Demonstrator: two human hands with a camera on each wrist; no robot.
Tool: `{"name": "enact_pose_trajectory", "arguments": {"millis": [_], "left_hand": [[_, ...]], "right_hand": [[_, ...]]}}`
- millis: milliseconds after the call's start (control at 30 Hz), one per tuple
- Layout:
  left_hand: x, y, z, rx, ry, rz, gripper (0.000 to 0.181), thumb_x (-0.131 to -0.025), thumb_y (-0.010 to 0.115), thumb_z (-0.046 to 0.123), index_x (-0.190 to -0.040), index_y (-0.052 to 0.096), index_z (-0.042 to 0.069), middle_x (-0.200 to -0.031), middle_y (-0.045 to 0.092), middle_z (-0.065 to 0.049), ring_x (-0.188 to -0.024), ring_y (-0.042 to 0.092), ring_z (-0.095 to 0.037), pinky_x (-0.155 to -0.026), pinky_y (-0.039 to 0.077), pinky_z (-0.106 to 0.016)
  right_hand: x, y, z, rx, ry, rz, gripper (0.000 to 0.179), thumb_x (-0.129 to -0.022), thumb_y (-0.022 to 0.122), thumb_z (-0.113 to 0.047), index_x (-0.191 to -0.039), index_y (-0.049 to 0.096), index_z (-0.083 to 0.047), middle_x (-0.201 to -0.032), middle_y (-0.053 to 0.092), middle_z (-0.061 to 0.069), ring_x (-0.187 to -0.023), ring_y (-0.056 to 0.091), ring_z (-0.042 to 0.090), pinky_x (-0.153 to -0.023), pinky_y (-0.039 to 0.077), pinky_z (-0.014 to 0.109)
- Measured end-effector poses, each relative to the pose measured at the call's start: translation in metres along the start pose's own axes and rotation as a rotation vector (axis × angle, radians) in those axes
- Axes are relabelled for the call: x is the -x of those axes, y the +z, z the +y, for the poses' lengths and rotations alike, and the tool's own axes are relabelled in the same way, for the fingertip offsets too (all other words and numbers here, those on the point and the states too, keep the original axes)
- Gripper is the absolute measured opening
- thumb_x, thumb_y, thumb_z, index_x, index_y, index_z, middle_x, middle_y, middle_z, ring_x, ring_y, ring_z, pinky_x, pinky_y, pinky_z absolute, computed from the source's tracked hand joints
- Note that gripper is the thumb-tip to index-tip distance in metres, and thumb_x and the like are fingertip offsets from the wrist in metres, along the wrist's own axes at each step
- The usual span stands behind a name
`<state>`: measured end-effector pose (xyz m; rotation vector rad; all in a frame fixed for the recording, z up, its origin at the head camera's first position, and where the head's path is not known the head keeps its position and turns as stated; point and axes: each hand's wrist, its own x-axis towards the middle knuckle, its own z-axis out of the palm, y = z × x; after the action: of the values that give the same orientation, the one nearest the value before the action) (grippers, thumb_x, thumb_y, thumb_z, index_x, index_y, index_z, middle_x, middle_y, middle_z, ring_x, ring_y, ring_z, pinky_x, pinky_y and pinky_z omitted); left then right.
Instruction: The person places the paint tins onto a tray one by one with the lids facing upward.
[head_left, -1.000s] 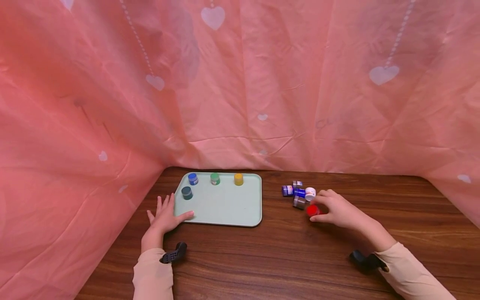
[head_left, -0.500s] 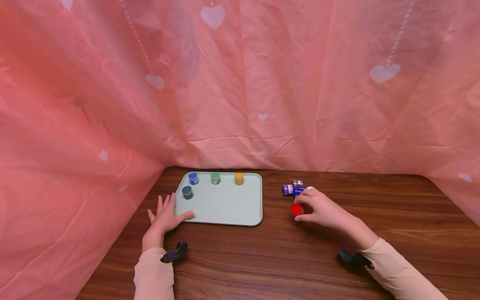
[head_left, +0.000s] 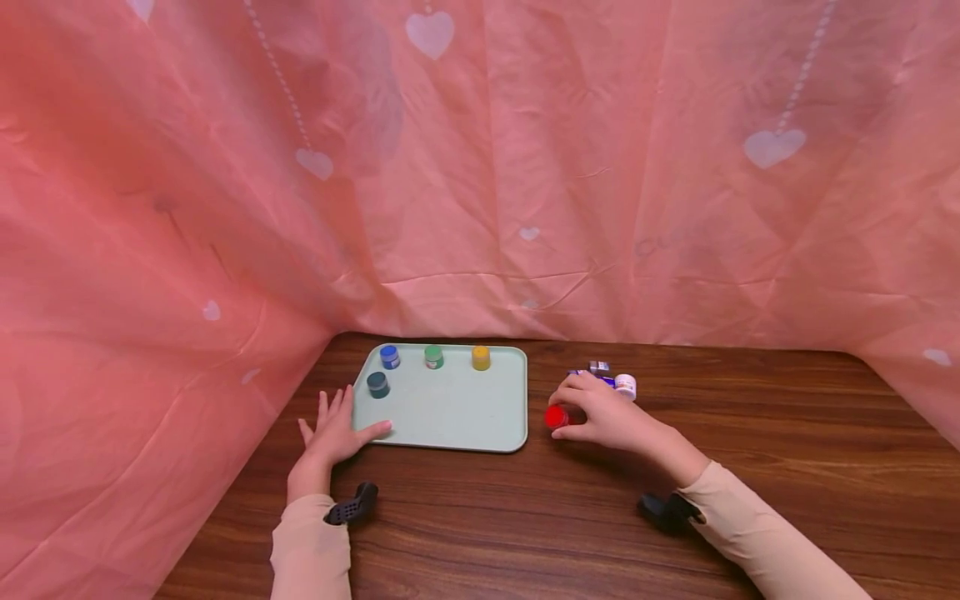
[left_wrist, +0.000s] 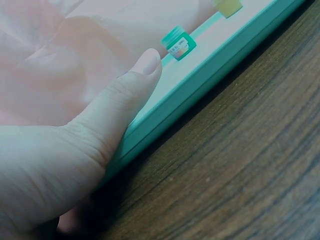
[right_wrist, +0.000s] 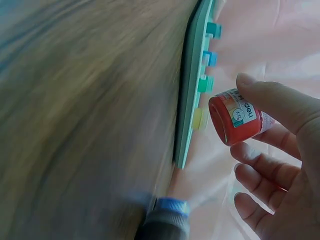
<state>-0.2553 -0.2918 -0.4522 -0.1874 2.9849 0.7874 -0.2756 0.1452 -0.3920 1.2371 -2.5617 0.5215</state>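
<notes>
Between thumb and fingers, my right hand [head_left: 611, 417] pinches a small red paint jar [right_wrist: 236, 116], just right of the tray. The right wrist view shows its printed label and the jar tilted above the table. My left hand [head_left: 333, 437] rests at the near left corner of the pale green tray [head_left: 457, 421], fingers spread and thumb [left_wrist: 122, 97] over the rim. On the tray stand a blue jar [head_left: 389, 357], a green jar [head_left: 433, 357] and a yellow jar [head_left: 481, 358] along the far side. A dark teal jar [head_left: 378, 385] stands in front of the blue one.
Behind my right hand lies a cluster of jars, partly hidden: a white jar [head_left: 626, 387], a small jar [head_left: 599, 367] and blue ones. Pink curtain [head_left: 570, 208] hangs behind and at the sides of the wooden table [head_left: 480, 517].
My right hand has carried the red jar leftward from beside the cluster toward the tray. It now covers part of the cluster, and the white jar shows again. My left hand stays at the tray.
</notes>
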Motion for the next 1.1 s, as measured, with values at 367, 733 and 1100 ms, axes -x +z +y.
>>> {"name": "enact_pose_trajectory", "arguments": {"millis": [367, 733, 1100], "left_hand": [[0.001, -0.001, 0.001, 0.0, 0.002, 0.0, 0.121, -0.077, 0.06, 0.075, -0.157, 0.005, 0.004, -0.162, 0.005, -0.026, -0.15, -0.014, -0.043, -0.106, -0.014, -0.076], [0.002, -0.003, 0.002, 0.008, -0.001, -0.006, 0.12, -0.077, 0.06, 0.074, -0.157, 0.004, 0.004, -0.162, 0.005, -0.026, -0.149, -0.014, -0.044, -0.106, -0.014, -0.076], [0.003, -0.002, 0.002, 0.012, -0.003, -0.013, 0.121, -0.077, 0.06, 0.075, -0.157, 0.004, 0.004, -0.162, 0.005, -0.026, -0.149, -0.014, -0.044, -0.106, -0.014, -0.076]], "right_hand": [[-0.028, 0.007, -0.012, -0.085, 0.038, -0.012, 0.032, -0.078, 0.081, -0.032, -0.104, 0.071, -0.017, -0.099, 0.064, -0.003, -0.097, 0.052, 0.015, -0.079, 0.041, 0.031], [-0.054, 0.018, -0.019, -0.07, -0.008, 0.049, 0.031, -0.078, 0.082, -0.03, -0.103, 0.071, -0.015, -0.101, 0.065, 0.004, -0.096, 0.052, 0.019, -0.082, 0.044, 0.036], [-0.08, 0.026, -0.03, -0.092, 0.031, 0.055, 0.036, -0.078, 0.081, -0.033, -0.106, 0.072, -0.013, -0.106, 0.065, 0.006, -0.103, 0.055, 0.024, -0.089, 0.046, 0.042]]}}
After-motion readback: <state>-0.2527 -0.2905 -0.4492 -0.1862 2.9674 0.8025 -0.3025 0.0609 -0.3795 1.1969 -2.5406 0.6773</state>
